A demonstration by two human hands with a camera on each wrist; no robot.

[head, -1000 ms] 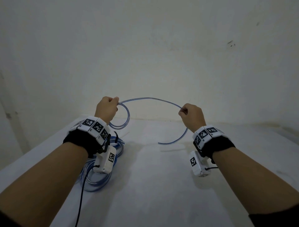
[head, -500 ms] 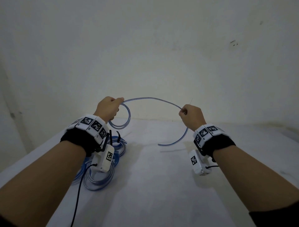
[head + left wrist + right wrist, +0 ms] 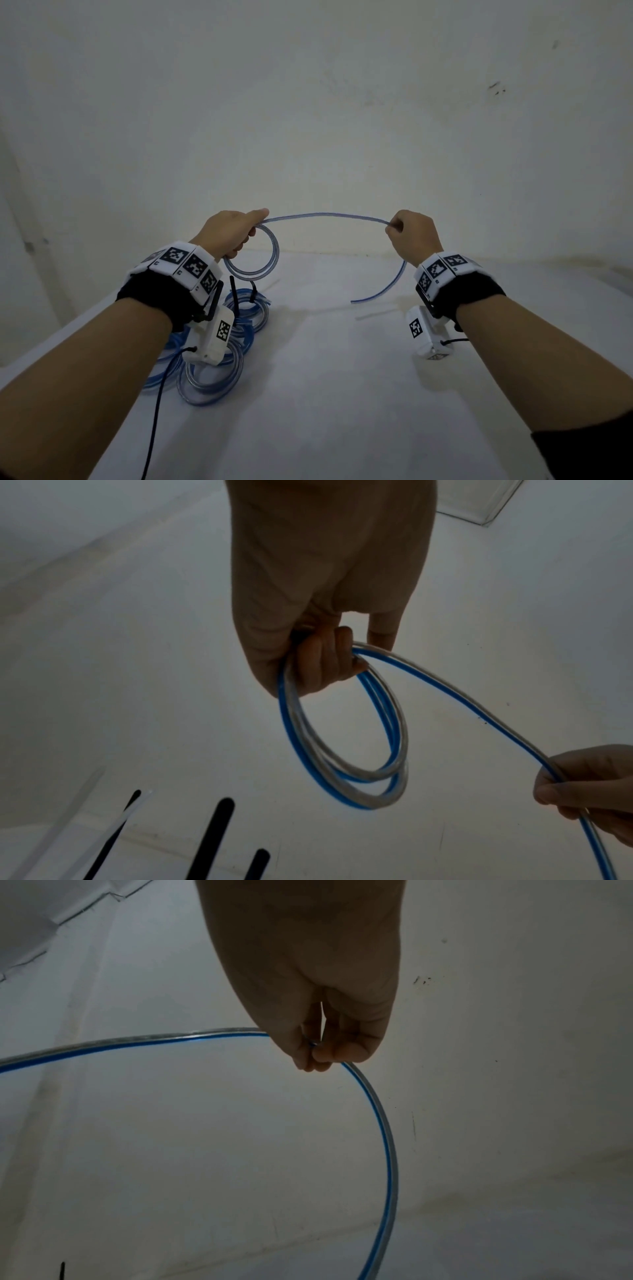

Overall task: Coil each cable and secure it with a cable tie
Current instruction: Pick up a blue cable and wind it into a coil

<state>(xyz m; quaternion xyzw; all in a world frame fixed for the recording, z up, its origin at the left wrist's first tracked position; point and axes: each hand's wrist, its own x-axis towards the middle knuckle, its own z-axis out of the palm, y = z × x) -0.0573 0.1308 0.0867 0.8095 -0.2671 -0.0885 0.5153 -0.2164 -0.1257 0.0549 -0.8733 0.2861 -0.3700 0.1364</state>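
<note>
A thin blue and clear cable arcs in the air between both hands above the white table. My left hand grips a small coil of two loops of it; in the left wrist view the fingers curl round the loops. My right hand pinches the cable further along, and the free tail hangs down from it, its end just above the table. The tail curves down and right in the right wrist view.
Several coiled blue cables bound with black ties lie on the white table under my left wrist. Black tie ends and a white tie show below the left hand. A pale wall rises behind the table.
The coil in my left hand has gained a loop. The two hands have moved slightly apart, and the cable span between them has flattened.
</note>
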